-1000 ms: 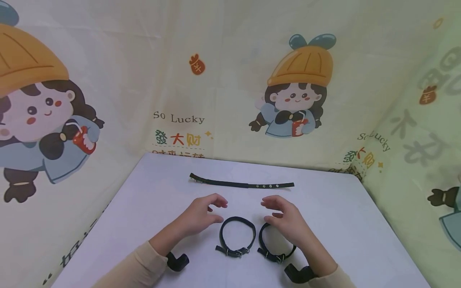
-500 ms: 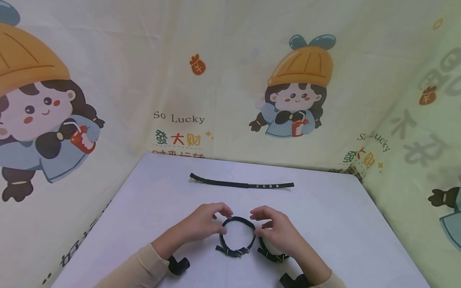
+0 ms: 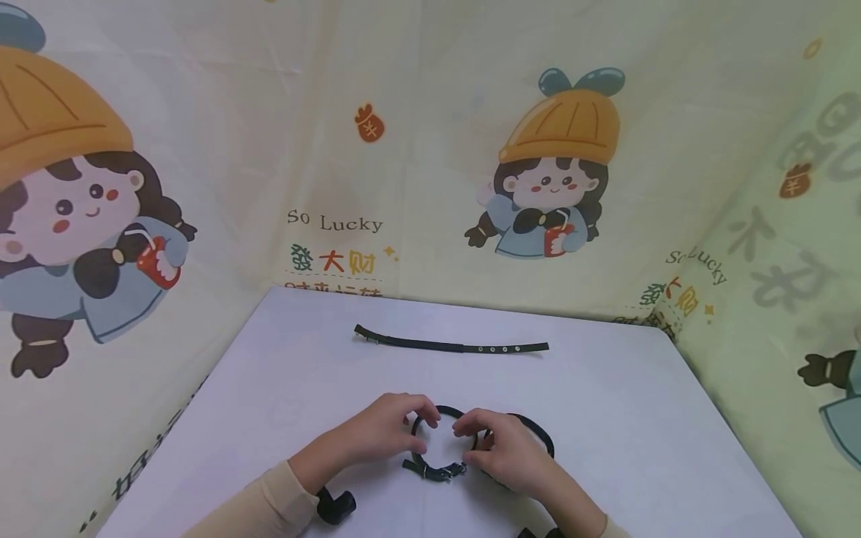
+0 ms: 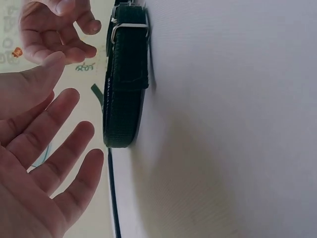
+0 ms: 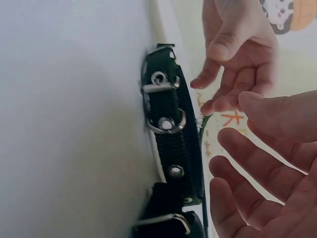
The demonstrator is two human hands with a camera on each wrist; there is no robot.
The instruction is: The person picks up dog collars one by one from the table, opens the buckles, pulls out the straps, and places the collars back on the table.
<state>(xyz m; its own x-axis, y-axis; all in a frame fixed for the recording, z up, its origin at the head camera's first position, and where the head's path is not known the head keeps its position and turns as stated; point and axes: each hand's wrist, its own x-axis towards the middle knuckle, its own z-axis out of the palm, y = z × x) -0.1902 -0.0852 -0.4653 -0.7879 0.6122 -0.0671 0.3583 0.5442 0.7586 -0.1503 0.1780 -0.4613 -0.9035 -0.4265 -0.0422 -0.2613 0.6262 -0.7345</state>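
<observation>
Two black buckled collars, closed into loops, stand side by side on the white table. Over the left collar (image 3: 439, 473) my hands face each other, fingers bent and apart. My left hand (image 3: 378, 432) is at its left side, thumb and fingertips overlapping the rim in the head view. My right hand (image 3: 516, 453) hovers between the loops and hides much of the right collar (image 3: 542, 433). Both wrist views show air between the hands and the band. Metal buckle and eyelets show on a collar (image 5: 167, 106) in the right wrist view.
A third black strap (image 3: 424, 345) lies unfastened and flat across the back of the table (image 3: 605, 388), eyelets at its right end. Patterned cloth (image 3: 430, 187) hangs behind and along both sides. A black wrist camera (image 3: 336, 508) sits under the left wrist.
Both hands have come down and inward, closer together, from beyond the collars to over the left one. The right hand has shifted left. Collars and strap stay where they were.
</observation>
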